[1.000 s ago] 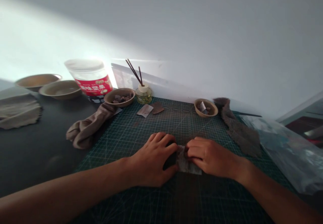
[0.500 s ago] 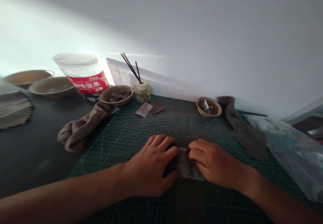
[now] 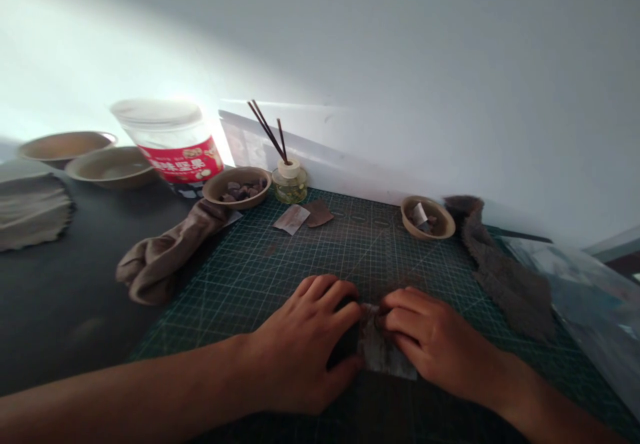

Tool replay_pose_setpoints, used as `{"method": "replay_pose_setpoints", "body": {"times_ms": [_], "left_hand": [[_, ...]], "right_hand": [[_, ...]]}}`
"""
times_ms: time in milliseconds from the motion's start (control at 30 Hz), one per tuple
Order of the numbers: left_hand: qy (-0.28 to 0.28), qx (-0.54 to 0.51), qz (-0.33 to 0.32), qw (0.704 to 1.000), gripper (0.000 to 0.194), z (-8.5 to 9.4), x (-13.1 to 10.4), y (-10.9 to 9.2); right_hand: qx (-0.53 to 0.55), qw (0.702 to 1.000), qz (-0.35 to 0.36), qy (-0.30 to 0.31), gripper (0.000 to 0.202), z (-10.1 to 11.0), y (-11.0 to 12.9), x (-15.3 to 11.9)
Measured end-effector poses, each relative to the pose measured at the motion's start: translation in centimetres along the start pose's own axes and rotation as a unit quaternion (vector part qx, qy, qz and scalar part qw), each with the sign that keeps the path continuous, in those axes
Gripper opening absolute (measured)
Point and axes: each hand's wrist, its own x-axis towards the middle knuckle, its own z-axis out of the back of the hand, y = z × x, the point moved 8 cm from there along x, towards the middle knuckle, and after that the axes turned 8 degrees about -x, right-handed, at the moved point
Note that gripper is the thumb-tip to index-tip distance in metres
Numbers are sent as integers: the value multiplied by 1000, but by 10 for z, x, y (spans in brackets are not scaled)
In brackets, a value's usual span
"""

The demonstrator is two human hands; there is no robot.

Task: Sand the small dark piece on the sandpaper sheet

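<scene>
On the green cutting mat [image 3: 225, 277] lies a small greyish-white paper piece [image 3: 383, 357] with dark smudges. My left hand [image 3: 315, 344] rests at its left side, with fingers curled and the thumb and forefinger touching the paper's left edge. From the right, my right hand [image 3: 430, 337] bends its fingers together over the upper part of the paper; whatever its fingertips pinch is too small and dark to make out. Beyond the hands, a pale square of paper [image 3: 291, 219] and a brown square [image 3: 319, 213] lie side by side on the mat.
A bowl of brown stones [image 3: 237, 187] and a reed diffuser [image 3: 290, 184] stand at the back. Further left are a red-labelled tub [image 3: 185, 161], two bowls and a brown cloth [image 3: 165, 254]. At right are a small bowl [image 3: 427, 217], a grey cloth [image 3: 515, 291] and plastic sheeting [image 3: 600, 297].
The whole view has shifted slightly, so most things sit a little further right. Both hands stay at the paper in nearly the same pose.
</scene>
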Motion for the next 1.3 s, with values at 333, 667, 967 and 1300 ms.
{"method": "replay_pose_setpoints", "body": {"times_ms": [333, 667, 967, 1300], "left_hand": [[-10, 2, 1, 1000, 47, 1, 0, 1], [-4, -13, 11, 1000, 46, 0, -1, 2], [-2, -18, 10, 1000, 45, -2, 0, 4], [17, -22, 21, 999, 39, 4, -1, -3]], "right_hand": [[-37, 999, -16, -12, 18, 1, -1, -2], [-32, 998, -1, 52, 17, -2, 5, -4], [-63, 997, 18, 35, 17, -1, 7, 4], [-21, 996, -18, 79, 18, -4, 8, -2]]}}
